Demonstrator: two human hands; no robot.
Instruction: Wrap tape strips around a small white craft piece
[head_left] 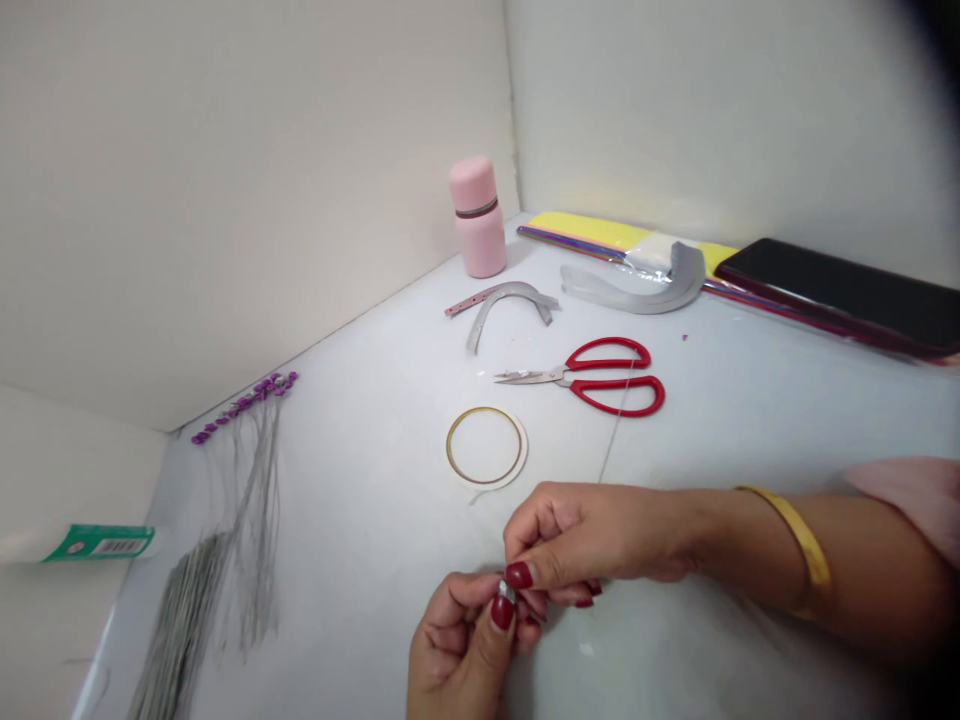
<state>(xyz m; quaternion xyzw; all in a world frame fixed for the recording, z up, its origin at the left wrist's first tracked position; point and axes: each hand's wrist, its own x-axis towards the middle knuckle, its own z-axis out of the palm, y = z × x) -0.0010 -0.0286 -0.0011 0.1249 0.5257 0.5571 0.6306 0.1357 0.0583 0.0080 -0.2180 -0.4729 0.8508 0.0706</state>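
Observation:
My left hand (465,645) pinches a small silver-grey piece (507,591) between thumb and finger, low in the middle. Against the same piece, the thumb and fingers of my right hand (581,535) close from above; fingers partly cover it, so its exact kind is unclear. A thin grey wire (616,432) comes out from behind my right hand and crosses the handles of the red-handled scissors (611,378). Just beyond my hands lies a narrow roll of white tape (523,455), its loose end towards me.
Curved grey strips (514,292) and a clear-grey curved band (637,290) lie farther back. Behind stand a pink bottle (481,225), coloured sheets (600,232) and a dark flat case (840,290). Purple-tipped wires (259,480) and a wire bundle (180,620) lie left, near a green-labelled object (101,541).

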